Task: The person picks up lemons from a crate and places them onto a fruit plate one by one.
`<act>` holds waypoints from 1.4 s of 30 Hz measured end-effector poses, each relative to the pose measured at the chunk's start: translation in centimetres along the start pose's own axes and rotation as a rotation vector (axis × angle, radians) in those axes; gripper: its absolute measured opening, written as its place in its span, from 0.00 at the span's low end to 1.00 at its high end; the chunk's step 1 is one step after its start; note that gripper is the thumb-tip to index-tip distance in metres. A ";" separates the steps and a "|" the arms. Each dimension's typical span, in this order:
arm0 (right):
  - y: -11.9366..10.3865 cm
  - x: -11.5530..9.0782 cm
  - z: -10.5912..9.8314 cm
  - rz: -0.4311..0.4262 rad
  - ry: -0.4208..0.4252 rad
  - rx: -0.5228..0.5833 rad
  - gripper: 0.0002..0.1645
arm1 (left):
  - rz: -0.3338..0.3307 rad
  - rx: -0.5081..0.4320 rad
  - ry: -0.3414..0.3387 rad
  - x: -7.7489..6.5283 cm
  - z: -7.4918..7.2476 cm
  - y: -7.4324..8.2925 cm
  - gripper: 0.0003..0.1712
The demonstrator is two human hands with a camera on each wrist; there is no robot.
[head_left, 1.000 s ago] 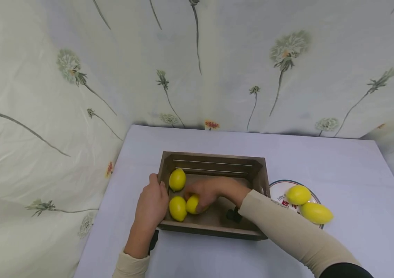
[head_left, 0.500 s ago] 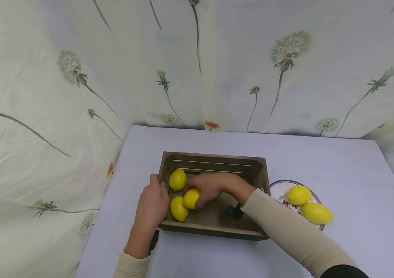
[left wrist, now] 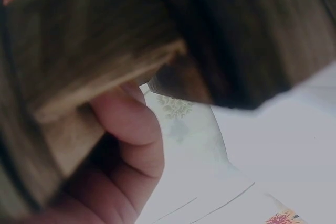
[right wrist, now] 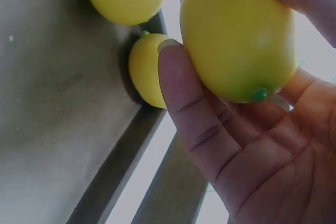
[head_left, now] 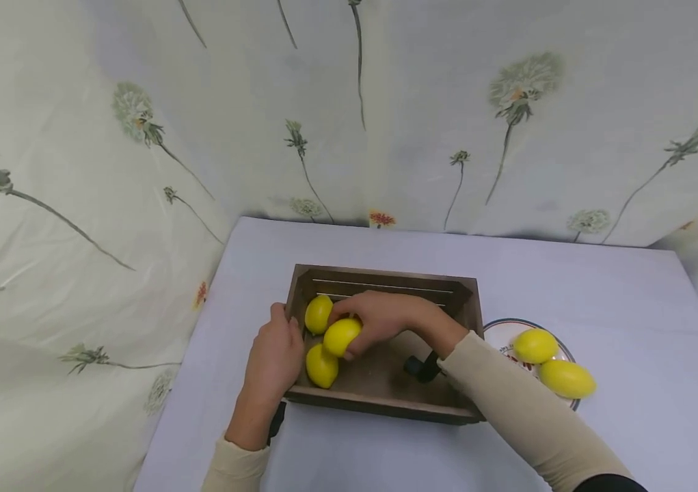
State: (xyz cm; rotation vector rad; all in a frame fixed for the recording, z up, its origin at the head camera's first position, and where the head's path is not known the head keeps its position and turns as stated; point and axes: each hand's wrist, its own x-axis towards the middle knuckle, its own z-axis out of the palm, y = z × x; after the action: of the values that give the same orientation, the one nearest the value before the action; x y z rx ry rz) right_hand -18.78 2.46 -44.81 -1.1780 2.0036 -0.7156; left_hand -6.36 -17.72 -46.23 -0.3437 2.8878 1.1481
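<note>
My right hand (head_left: pixel 382 318) pinches a yellow lemon (head_left: pixel 342 337) between fingers and thumb, inside a brown wooden crate (head_left: pixel 385 405). The right wrist view shows this lemon (right wrist: pixel 239 35) with its green tip, held off the crate floor. Two more lemons lie at the crate's left end, one at the back (head_left: pixel 319 314) and one at the front (head_left: pixel 322 369). My left hand (head_left: pixel 275 352) grips the crate's left side. In the left wrist view, curled fingers (left wrist: pixel 131 124) of that hand hook under a wooden slat (left wrist: pixel 105 51).
Right of the crate, a white plate (head_left: pixel 499 333) with a coloured rim bears two lemons (head_left: pixel 536 346), one (head_left: pixel 567 379) overhanging its edge. A white cloth covers the table (head_left: pixel 632 307). Floral curtains (head_left: pixel 422 137) stand behind and at the left.
My right hand has raised the lemon from beside the front one, moving it up and slightly back. The left hand keeps its grip on the crate. The head view has shifted slightly.
</note>
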 end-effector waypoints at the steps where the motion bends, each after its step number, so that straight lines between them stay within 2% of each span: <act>1: 0.0 -0.1 -0.1 -0.009 0.009 0.009 0.28 | 0.000 0.000 -0.001 0.1 0.0 0.0 0.19; 12: 0.0 -1.1 -1.3 -0.036 0.131 0.079 0.33 | -0.007 0.007 -0.010 0.3 0.2 0.3 0.20; 21: -1.5 -3.3 -2.3 -0.036 0.223 0.022 0.35 | -0.013 0.009 -0.015 0.2 0.4 0.6 0.19; 33: -4.8 -10.1 -3.3 0.018 0.348 -0.015 0.34 | -0.002 0.016 0.007 0.1 0.3 0.8 0.18; 38: -4.4 -13.9 -2.4 0.032 0.446 -0.040 0.33 | -0.011 0.021 0.003 0.1 0.3 0.7 0.19; 42: -3.4 -16.6 -0.8 0.079 0.546 -0.016 0.32 | -0.023 0.023 0.002 -0.1 0.2 0.6 0.20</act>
State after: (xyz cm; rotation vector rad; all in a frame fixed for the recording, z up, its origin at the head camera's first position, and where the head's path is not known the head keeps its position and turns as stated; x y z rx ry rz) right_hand -11.93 15.95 -37.06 -0.9724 2.4847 -1.0688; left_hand -6.40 -17.16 -45.98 -0.3761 2.8884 1.1110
